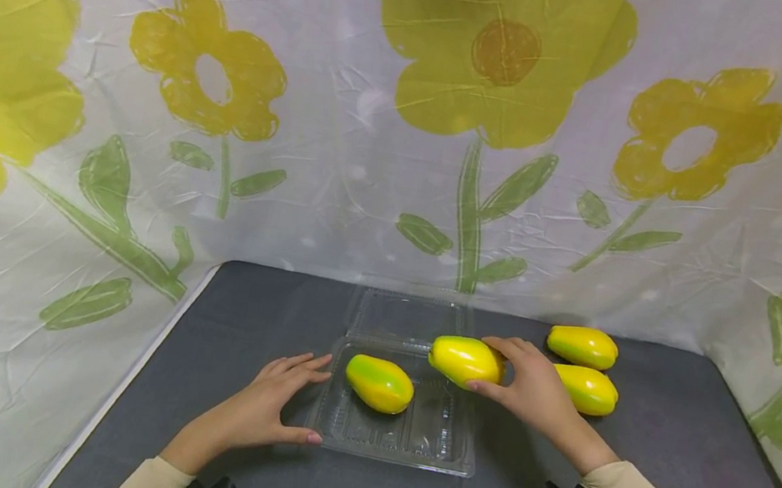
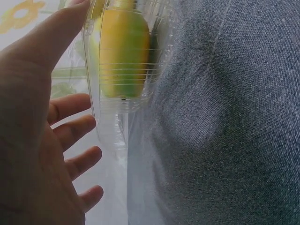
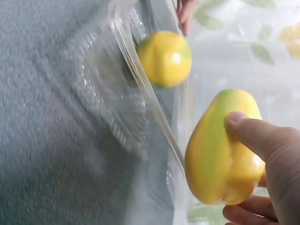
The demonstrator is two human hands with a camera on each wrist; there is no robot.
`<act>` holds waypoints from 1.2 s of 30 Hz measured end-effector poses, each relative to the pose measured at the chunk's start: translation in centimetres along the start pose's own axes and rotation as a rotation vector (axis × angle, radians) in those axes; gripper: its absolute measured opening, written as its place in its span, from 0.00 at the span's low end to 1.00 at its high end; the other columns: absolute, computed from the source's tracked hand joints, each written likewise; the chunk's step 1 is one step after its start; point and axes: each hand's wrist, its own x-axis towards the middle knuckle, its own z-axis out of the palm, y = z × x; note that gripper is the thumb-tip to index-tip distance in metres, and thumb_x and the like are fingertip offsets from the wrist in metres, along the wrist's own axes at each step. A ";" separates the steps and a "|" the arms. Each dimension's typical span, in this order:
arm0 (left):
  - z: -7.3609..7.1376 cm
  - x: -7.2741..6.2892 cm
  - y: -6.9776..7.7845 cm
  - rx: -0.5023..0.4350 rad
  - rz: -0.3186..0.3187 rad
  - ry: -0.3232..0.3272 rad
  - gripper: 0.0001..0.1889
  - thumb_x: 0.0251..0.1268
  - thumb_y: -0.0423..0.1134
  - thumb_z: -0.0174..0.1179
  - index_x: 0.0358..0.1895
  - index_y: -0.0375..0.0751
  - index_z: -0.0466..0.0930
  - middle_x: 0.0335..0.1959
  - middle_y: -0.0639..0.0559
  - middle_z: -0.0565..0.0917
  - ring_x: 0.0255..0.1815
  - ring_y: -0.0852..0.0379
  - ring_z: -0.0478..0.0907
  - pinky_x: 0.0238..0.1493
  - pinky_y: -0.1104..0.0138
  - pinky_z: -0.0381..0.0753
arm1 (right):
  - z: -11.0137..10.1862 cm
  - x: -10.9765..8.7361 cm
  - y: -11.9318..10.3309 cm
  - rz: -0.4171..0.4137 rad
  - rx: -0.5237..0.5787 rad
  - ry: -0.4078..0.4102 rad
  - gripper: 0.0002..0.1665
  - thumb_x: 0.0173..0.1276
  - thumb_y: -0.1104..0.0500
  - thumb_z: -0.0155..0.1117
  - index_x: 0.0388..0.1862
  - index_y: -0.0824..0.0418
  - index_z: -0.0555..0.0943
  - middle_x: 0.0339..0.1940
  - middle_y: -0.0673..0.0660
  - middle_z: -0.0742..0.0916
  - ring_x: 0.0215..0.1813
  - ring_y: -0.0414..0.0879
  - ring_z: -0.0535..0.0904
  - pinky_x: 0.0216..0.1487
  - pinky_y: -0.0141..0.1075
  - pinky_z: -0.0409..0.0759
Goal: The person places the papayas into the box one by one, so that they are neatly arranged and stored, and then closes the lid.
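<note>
A clear plastic clamshell container [image 1: 390, 452] lies with its lid [image 1: 411, 314] folded back. Inside its left half rests one yellow-green papaya [image 1: 381, 386], which shows through the clear wall in the left wrist view. Above the container's right side, my right hand [image 1: 529, 387] grips a second papaya [image 1: 466, 361] by its end. In the right wrist view the thumb presses on that papaya [image 3: 220, 154], with fingers curled under it. My left hand [image 1: 268, 407] is at the container's left edge, fingers spread and thumb by the near corner.
Two more papayas lie to the right, a far one [image 1: 583, 346] and a nearer one [image 1: 589, 390] partly behind my right hand. Everything stands on a dark grey table [image 1: 260, 309]. A white curtain [image 1: 324, 183] printed with yellow flowers hangs behind and around it.
</note>
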 end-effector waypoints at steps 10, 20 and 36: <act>-0.3 0.0 0.4 -0.007 -0.004 -0.006 0.48 0.50 0.72 0.64 0.73 0.49 0.67 0.80 0.54 0.58 0.81 0.40 0.54 0.75 0.34 0.51 | 1.4 0.4 -2.3 -0.041 0.023 0.009 0.41 0.52 0.41 0.78 0.61 0.59 0.79 0.51 0.55 0.86 0.44 0.46 0.82 0.42 0.41 0.81; -0.2 0.1 0.2 0.002 0.004 0.000 0.48 0.50 0.72 0.64 0.73 0.49 0.67 0.80 0.53 0.59 0.80 0.39 0.54 0.74 0.33 0.51 | 2.8 0.5 -3.9 -0.049 0.036 -0.011 0.39 0.53 0.41 0.78 0.60 0.59 0.80 0.49 0.52 0.86 0.42 0.42 0.81 0.41 0.38 0.81; 0.0 0.1 0.0 -0.003 -0.023 -0.011 0.49 0.49 0.74 0.63 0.73 0.50 0.67 0.81 0.56 0.57 0.81 0.41 0.53 0.75 0.35 0.50 | 4.1 -0.3 -3.5 -0.063 -0.064 -0.036 0.39 0.49 0.39 0.79 0.55 0.60 0.83 0.49 0.54 0.88 0.48 0.47 0.82 0.45 0.41 0.82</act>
